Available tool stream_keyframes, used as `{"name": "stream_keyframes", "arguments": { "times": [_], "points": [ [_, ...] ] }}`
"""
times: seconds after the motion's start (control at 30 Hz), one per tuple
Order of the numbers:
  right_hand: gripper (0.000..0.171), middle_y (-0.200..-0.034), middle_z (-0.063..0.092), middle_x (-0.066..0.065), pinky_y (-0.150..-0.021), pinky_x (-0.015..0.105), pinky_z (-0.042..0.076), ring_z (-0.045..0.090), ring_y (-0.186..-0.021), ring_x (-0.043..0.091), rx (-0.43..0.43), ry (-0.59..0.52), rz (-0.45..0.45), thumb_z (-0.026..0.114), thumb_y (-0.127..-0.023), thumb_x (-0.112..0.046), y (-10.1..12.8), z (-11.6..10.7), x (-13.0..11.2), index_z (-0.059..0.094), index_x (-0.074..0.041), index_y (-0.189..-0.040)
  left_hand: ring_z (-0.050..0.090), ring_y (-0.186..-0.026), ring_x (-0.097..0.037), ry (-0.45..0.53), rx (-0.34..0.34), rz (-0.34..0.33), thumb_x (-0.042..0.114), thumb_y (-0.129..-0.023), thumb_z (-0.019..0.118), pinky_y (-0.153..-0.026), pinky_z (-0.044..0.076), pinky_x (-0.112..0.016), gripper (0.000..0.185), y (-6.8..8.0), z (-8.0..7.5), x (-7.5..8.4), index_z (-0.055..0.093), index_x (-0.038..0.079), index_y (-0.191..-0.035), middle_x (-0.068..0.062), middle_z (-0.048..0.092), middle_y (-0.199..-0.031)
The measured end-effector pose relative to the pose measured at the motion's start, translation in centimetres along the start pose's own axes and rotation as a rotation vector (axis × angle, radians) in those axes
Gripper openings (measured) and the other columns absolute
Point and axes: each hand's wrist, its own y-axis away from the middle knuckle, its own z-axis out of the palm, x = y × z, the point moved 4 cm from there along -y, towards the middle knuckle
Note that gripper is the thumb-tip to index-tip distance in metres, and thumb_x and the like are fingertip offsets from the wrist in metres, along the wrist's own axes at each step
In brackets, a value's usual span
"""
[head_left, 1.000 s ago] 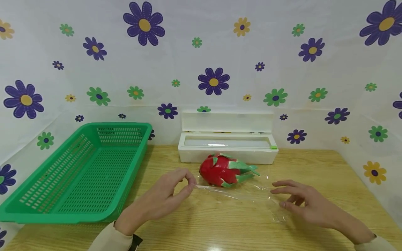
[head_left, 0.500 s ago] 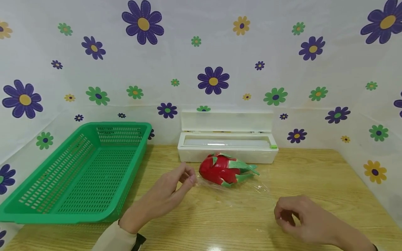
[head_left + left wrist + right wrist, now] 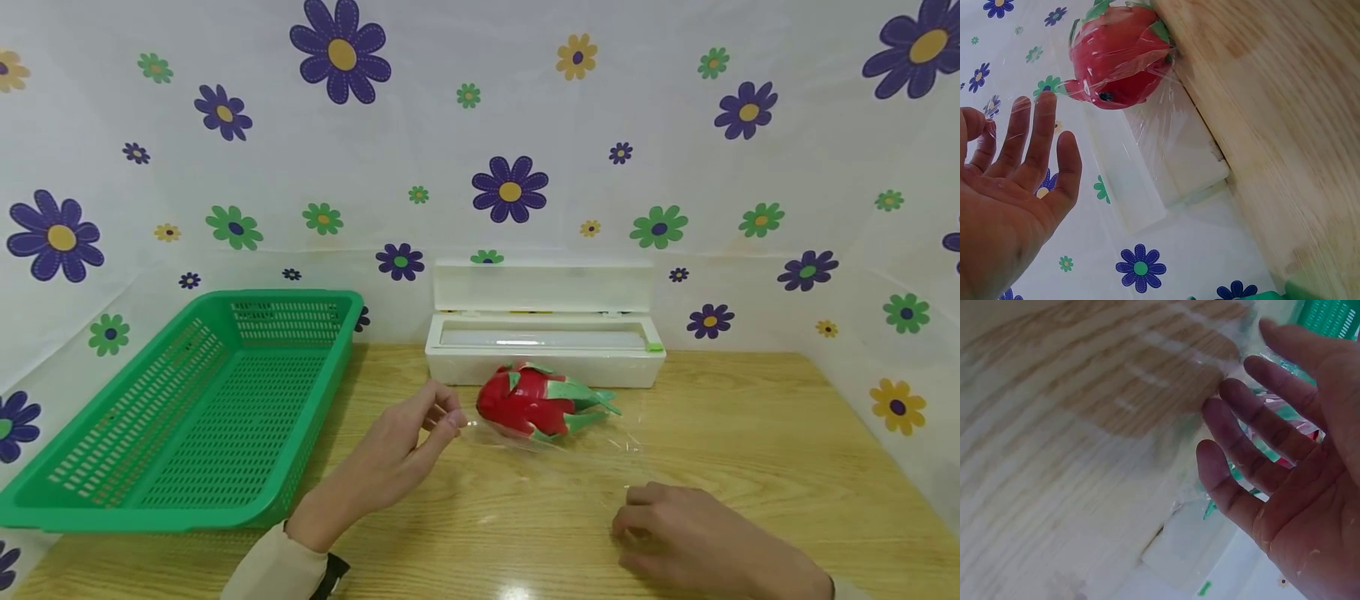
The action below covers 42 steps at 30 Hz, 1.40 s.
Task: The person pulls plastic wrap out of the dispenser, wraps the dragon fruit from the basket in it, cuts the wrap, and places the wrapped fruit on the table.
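Observation:
A red dragon fruit with green scales (image 3: 525, 402) lies on the table in front of an open white box. Clear plastic wrap (image 3: 626, 447) spreads over and in front of it; its edges are hard to see. My left hand (image 3: 401, 446) pinches the wrap's left edge between thumb and index finger, the other fingers spread in the left wrist view. Nearer the front, my right hand (image 3: 690, 533) is low over the table beside the wrap. Its fingers (image 3: 1254, 444) are loosely bent and apart in the right wrist view, with nothing visibly gripped.
Behind the fruit stands the white wrap box (image 3: 540, 367), lid raised, a roll inside and a bright green slider (image 3: 655, 347) at its right end. A green perforated basket (image 3: 247, 521) occupies the left. Flower-printed white cloth (image 3: 450, 133) backs the wooden table (image 3: 772, 417).
My right hand has come toward the front and then left, its fingers curling and then loosening. The left hand has hardly moved, still at the wrap's edge. The fruit stays put.

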Motion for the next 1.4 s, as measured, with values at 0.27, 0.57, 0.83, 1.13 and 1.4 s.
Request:
{"name": "stream_keyframes", "arguments": {
  "times": [0.27,0.57,0.83,1.13,1.4],
  "points": [
    [0.015,-0.091,0.057,-0.019,-0.066,0.015,0.048,0.048,-0.079,-0.01,0.094,-0.044,-0.067,0.072,-0.094,-0.014,-0.1,0.0,0.1,0.074,-0.029,-0.096,0.066,-0.091,-0.01,-0.001,0.01,0.001,0.021,-0.108,0.051,-0.08,0.057,-0.026,0.005,0.1,0.0,-0.3,0.054,0.018,-0.11,0.007,0.067,-0.098],
    [0.032,-0.108,0.061,-0.011,-0.067,0.019,0.046,0.057,-0.093,0.002,0.355,-0.396,-0.088,0.066,-0.095,0.002,1.6,-3.8,0.8,0.062,-0.029,-0.096,0.059,-0.092,-0.01,0.016,-0.022,0.05,0.016,-0.111,0.04,-0.076,0.048,-0.025,0.004,0.2,-0.1,-0.2,0.044,0.014,-0.11,0.001,0.073,-0.111],
    [0.028,-0.117,0.072,0.002,-0.083,0.023,0.054,0.069,-0.108,0.011,0.369,-0.776,-0.046,0.038,-0.103,0.014,3.8,-6.2,3.3,0.058,-0.003,-0.112,0.068,-0.091,-0.006,0.105,-0.083,0.085,0.009,-0.111,0.035,-0.087,0.059,-0.029,0.006,0.6,0.6,0.1,0.041,0.011,-0.111,0.004,0.068,-0.094],
    [0.023,-0.106,0.076,0.004,-0.078,0.022,0.056,0.073,-0.096,0.013,0.446,-0.722,0.034,0.04,-0.104,0.012,4.7,-6.1,4.3,0.057,-0.001,-0.111,0.072,-0.082,-0.015,0.198,-0.119,0.031,0.01,-0.111,0.036,-0.063,0.059,-0.027,0.008,1.6,0.6,0.0,0.042,0.007,-0.113,-0.001,0.071,-0.09],
    [0.022,-0.107,0.078,0.005,-0.08,0.02,0.055,0.074,-0.099,0.011,0.463,-0.687,0.054,0.041,-0.104,0.011,4.7,-6.3,4.2,0.057,-0.003,-0.112,0.074,-0.087,-0.012,0.168,-0.09,0.031,0.01,-0.111,0.038,-0.067,0.06,-0.03,0.005,2.4,-0.1,-0.1,0.043,0.009,-0.111,-0.006,0.076,-0.097]
  ]
}}
